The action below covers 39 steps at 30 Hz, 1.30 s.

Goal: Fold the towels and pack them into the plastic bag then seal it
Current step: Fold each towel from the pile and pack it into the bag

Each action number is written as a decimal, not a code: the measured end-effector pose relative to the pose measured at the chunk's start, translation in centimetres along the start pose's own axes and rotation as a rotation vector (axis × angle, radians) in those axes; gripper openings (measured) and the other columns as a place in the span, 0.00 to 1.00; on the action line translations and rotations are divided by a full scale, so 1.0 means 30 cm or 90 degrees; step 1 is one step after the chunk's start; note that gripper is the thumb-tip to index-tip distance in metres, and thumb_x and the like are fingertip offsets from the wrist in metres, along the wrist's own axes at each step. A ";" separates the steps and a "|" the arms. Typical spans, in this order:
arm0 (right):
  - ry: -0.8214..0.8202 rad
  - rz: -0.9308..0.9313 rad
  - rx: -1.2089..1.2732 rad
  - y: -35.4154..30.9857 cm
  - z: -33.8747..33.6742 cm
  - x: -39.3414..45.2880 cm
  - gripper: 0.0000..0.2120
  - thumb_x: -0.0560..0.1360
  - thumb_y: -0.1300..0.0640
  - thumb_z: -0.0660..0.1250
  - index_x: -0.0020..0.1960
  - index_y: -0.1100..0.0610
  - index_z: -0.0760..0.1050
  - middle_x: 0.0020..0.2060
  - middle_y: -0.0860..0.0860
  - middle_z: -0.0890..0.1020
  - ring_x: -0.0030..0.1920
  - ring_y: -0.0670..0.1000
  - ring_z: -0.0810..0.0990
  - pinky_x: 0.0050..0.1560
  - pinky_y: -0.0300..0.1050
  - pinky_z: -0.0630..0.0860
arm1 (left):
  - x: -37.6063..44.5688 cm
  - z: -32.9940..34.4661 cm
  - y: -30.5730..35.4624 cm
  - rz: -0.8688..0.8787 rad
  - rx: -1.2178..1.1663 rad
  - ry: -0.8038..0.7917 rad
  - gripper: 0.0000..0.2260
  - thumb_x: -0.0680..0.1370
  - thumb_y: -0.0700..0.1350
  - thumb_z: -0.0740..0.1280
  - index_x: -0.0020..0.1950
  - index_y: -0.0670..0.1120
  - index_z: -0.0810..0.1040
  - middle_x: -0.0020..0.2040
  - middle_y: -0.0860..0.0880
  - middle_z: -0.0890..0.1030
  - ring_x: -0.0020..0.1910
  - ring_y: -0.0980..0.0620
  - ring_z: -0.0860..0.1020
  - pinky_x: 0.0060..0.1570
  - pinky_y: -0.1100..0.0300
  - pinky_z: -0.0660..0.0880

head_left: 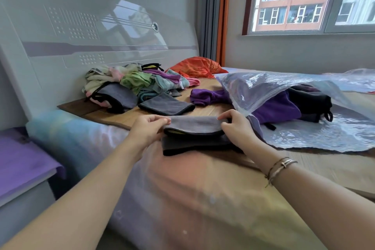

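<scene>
At the near edge of the bed [182, 199], both forearms reach in from below, and a bracelet [281, 165] circles the right wrist. The left hand [147, 131] pinches the left end of a grey towel [194, 126] between thumb and fingers, and the right hand [236, 126] grips the right end with fingers curled over the top fold. The towel's upper layer is lifted and doubled over a darker lower layer with black trim, which rests on the wooden board [121, 116] laid over the mattress.

Just right of the right hand lies the clear plastic bag [263, 91], its mouth open toward the hands and its lower sheet spread flat across the bed. Inside it sit a folded purple towel [278, 107] nearest the opening and dark black cloth [310, 99] behind it, with black loops hanging out at the far right. The bag's upper sheet arches loosely over them.

Beyond the held towel, a second folded grey towel [166, 105] lies flat on the board, apart from the bag. A crumpled purple cloth [205, 96] lies between it and the bag's mouth, touching the plastic.

Farther back, against the headboard [81, 26], a loose pile of unfolded towels [132, 81] in cream, green, teal, pink and purple is heaped on the board's far left corner. An orange cloth bundle [194, 69] sits behind it near the curtain [211, 12].
</scene>
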State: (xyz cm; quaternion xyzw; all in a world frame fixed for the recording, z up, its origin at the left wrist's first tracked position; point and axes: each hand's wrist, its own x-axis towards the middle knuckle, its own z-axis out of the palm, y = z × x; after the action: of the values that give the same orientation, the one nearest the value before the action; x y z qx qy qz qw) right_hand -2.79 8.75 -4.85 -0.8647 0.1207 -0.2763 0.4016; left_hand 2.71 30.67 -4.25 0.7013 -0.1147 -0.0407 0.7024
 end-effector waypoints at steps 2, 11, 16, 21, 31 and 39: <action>-0.080 -0.011 -0.117 0.043 0.010 -0.026 0.11 0.73 0.67 0.59 0.50 0.56 0.75 0.50 0.52 0.76 0.50 0.51 0.74 0.43 0.36 0.68 | -0.011 0.002 -0.061 0.001 0.138 -0.009 0.04 0.75 0.34 0.68 0.46 0.42 0.81 0.48 0.43 0.80 0.50 0.47 0.78 0.53 0.55 0.76; -0.099 -0.091 -0.220 0.070 0.008 -0.095 0.12 0.77 0.64 0.55 0.58 0.58 0.72 0.60 0.53 0.74 0.59 0.54 0.73 0.55 0.45 0.71 | -0.007 0.063 -0.088 -0.204 0.074 0.061 0.19 0.73 0.43 0.73 0.60 0.39 0.72 0.46 0.44 0.78 0.39 0.49 0.78 0.38 0.57 0.80; -0.098 -0.193 -0.155 -0.001 -0.034 -0.128 0.16 0.76 0.65 0.56 0.63 0.57 0.70 0.62 0.52 0.72 0.54 0.54 0.75 0.50 0.45 0.70 | -0.072 0.128 0.001 -0.155 -0.093 0.035 0.11 0.71 0.35 0.70 0.52 0.41 0.73 0.37 0.47 0.75 0.34 0.53 0.74 0.33 0.64 0.71; -0.057 -0.221 -0.009 -0.089 -0.133 -0.154 0.20 0.75 0.66 0.58 0.65 0.54 0.70 0.57 0.51 0.75 0.49 0.48 0.79 0.46 0.40 0.70 | -0.198 0.163 0.124 -0.010 -0.129 -0.093 0.24 0.63 0.38 0.67 0.59 0.43 0.73 0.42 0.48 0.79 0.40 0.52 0.76 0.44 0.56 0.72; -0.249 0.183 0.409 -0.087 -0.435 -0.257 0.13 0.76 0.67 0.58 0.60 0.61 0.68 0.39 0.56 0.73 0.24 0.54 0.79 0.24 0.42 0.77 | -0.424 0.392 0.309 0.018 -0.284 -0.294 0.16 0.73 0.31 0.55 0.57 0.37 0.77 0.51 0.40 0.79 0.48 0.44 0.77 0.50 0.55 0.76; 0.243 -0.012 0.030 0.085 -0.665 -0.249 0.03 0.74 0.59 0.60 0.47 0.52 0.68 0.39 0.51 0.80 0.36 0.55 0.82 0.39 0.51 0.77 | -0.317 0.672 0.264 0.183 -0.113 -0.132 0.15 0.71 0.43 0.69 0.55 0.50 0.71 0.56 0.47 0.78 0.55 0.51 0.78 0.57 0.53 0.75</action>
State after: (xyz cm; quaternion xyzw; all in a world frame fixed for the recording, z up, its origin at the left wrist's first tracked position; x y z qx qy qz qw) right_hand -20.33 -2.21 0.84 -0.7880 0.1803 -0.4418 0.3889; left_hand -11.74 13.17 2.43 0.6054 -0.2813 -0.0217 0.7443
